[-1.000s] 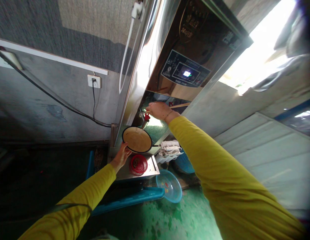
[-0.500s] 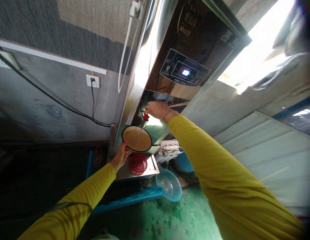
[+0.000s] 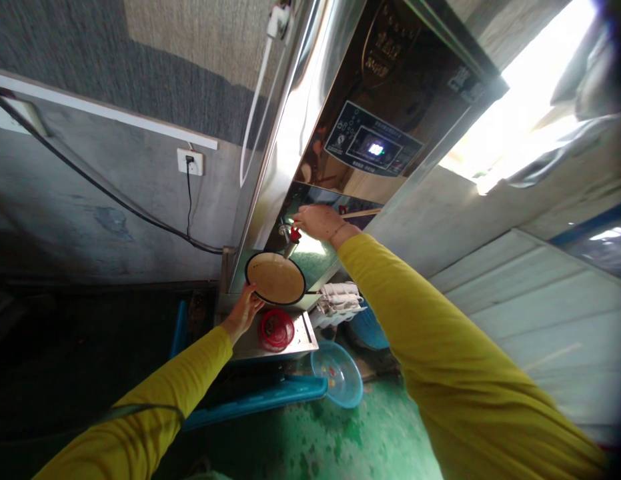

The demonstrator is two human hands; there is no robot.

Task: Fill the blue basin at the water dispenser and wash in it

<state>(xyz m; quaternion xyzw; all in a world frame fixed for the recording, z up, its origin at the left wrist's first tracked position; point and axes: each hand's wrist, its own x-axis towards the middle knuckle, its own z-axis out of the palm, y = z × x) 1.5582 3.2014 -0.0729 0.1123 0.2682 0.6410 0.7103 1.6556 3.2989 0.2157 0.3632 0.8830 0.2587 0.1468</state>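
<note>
My left hand (image 3: 244, 312) grips the near-left rim of a round enamel basin (image 3: 275, 279) with a dark edge and a tan inside. The basin sits under the spout of a metal tap (image 3: 291, 248) on the front of a tall steel water boiler (image 3: 310, 120). My right hand (image 3: 317, 221) is at the tap's red handle (image 3: 295, 235), its fingers bent and closed at the top of it. The fingertips are partly hidden. Below the basin, a red bowl-shaped container (image 3: 276, 330) stands on a metal ledge (image 3: 306, 337).
A lit display (image 3: 375, 148) glows on the boiler's dark panel. Stacked pale trays or cartons (image 3: 340, 300) lie right of the ledge, above a clear blue plastic basin (image 3: 337, 375) on the green floor. A blue plastic edge (image 3: 260, 400) runs below. A wall socket (image 3: 190, 162) holds a black plug.
Both hands stay almost in place, the left at the basin's rim and the right at the tap handle. The camera view has shifted very slightly.
</note>
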